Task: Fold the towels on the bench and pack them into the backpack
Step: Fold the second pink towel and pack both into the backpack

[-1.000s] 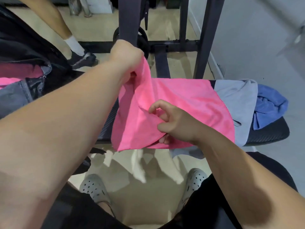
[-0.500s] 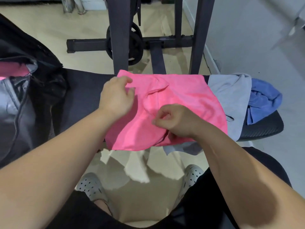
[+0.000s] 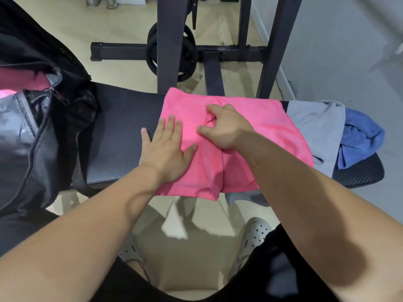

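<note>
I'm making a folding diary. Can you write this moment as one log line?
step: folding pink towel | left hand: flat on it | right hand: pinches a fold | grey towel, blue towel: unfolded on bench | backpack: open

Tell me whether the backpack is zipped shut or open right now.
Open. The backpack has its zipper parted, and pink fabric shows inside its mouth.

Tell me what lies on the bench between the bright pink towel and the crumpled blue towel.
A light grey cloth towel, draped over the black padded bench, touching the bright pink towel and the crumpled blue towel; head view.
</note>
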`<state>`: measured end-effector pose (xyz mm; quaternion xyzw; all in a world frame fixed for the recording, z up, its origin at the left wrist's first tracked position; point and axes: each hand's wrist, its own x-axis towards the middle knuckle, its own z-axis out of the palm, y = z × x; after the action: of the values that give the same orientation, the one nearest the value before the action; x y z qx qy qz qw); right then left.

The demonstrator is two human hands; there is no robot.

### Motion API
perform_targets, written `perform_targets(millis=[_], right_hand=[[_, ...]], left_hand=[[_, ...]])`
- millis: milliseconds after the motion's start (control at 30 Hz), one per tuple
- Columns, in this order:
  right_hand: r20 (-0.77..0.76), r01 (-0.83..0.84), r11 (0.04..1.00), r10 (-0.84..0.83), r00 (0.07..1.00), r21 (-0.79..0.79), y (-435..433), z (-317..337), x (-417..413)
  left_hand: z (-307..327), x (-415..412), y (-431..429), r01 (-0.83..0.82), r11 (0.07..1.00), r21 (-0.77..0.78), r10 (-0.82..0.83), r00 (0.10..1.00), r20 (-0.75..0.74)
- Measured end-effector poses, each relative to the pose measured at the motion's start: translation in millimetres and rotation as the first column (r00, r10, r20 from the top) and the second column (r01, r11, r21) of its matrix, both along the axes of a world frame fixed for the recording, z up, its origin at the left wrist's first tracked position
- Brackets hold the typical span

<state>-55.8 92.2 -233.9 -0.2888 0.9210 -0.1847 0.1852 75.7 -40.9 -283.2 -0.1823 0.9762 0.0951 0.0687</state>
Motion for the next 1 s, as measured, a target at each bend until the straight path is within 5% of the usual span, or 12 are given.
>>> perform_targets(millis=[233,600,667,833,1000], right_hand=[[-0.014,0.017,0.999,-0.017,1.0,0.048,-27,-8,-9],[0.222,0.088,0.946,-0.018,0.975,-0.311,-61,-10,13],[0.271,0.134,0.935,-0.043,0.962,-0.327,-58,-7,10],[0.356,0.179,0.924,-0.051,0.933,-0.337,-48,-10,8],[0.467,0.278,0.883,-0.077,0.881,-0.378,-40,-19,6]], left_hand=[[2,8,-29,0.01,0.999,-0.048,-0.007,0.997,0.073],[7,48,-111,0.01,0.99,-0.138,0.008,0.991,0.136],[11,46,-105,0.014,0.982,-0.187,0.002,0.997,0.083],[29,40,-41,0.043,0.997,-0.065,-0.063,0.938,-0.34],[21,41,14,0.128,0.989,0.078,-0.109,0.971,-0.212]])
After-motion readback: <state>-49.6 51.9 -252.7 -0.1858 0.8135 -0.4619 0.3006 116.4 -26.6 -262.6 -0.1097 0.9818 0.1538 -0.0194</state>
